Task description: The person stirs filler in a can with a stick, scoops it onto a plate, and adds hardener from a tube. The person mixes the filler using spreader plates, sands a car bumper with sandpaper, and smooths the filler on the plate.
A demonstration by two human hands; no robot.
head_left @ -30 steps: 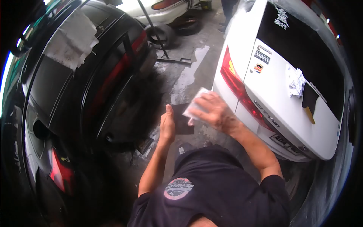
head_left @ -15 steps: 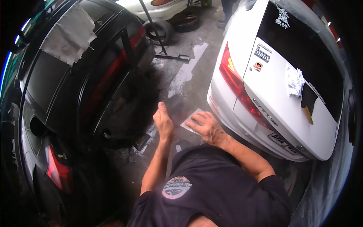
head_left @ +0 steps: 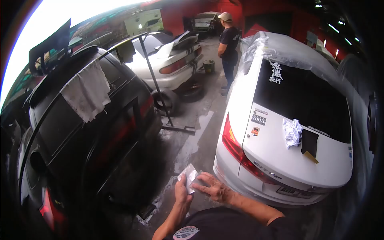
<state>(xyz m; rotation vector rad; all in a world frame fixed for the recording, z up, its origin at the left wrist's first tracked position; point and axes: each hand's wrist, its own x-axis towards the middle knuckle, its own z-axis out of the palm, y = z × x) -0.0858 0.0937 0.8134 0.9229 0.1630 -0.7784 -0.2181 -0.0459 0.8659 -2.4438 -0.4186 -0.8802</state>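
Low in the middle of the view, my left hand (head_left: 182,191) grips a small pale, flat sheet (head_left: 187,176) between thumb and fingers. My right hand (head_left: 212,187) is at the sheet's right edge, its fingers bent and somewhat spread, touching or nearly touching it. Whether the right fingers also pinch the sheet is unclear. On the white car's trunk lid (head_left: 264,144) lie a crumpled white cloth (head_left: 292,133), a dark sheet (head_left: 309,144) and a yellowish strip (head_left: 311,157).
A dark car (head_left: 56,132) stands at left, with a grey rag (head_left: 87,90) hanging near it from a metal stand (head_left: 150,68). Tires (head_left: 165,102), a bucket (head_left: 209,67) and another white car (head_left: 172,60) are behind. A person (head_left: 229,52) stands beyond; plastic film (head_left: 280,46) covers the right car's roof.
The view has tilted up, showing more of the shop and the standing person. The pale sheet has passed from my right hand into my left, and the dark sheet near my left hand is out of sight.
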